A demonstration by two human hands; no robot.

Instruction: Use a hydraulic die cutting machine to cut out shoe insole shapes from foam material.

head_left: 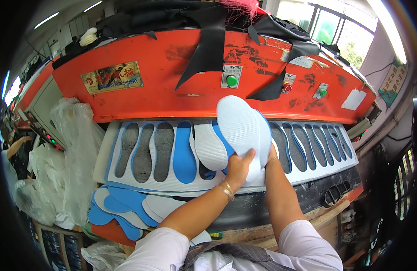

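Note:
A small stack of white, ribbed shoe insoles point(238, 124) with a blue underside is held up in front of me. My left hand point(239, 169) is closed round its narrow end, thumb across the white face. My right hand point(272, 156) grips the stack from the right edge, its fingers mostly hidden behind it. Below lies a white sheet point(141, 186) with a blue layer and a row of insole-shaped cutouts showing grey underneath. A blue insole point(184, 153) fills one cutout, and a loose white insole point(210, 147) lies tilted beside it.
Loose blue and white insoles point(127, 201) lie piled at the front left. An orange machine beam point(172, 101) with green and red buttons spans the back, black scraps hanging over it. Clear plastic bags point(75, 135) are at left. A black metal frame point(337, 194) lies at right.

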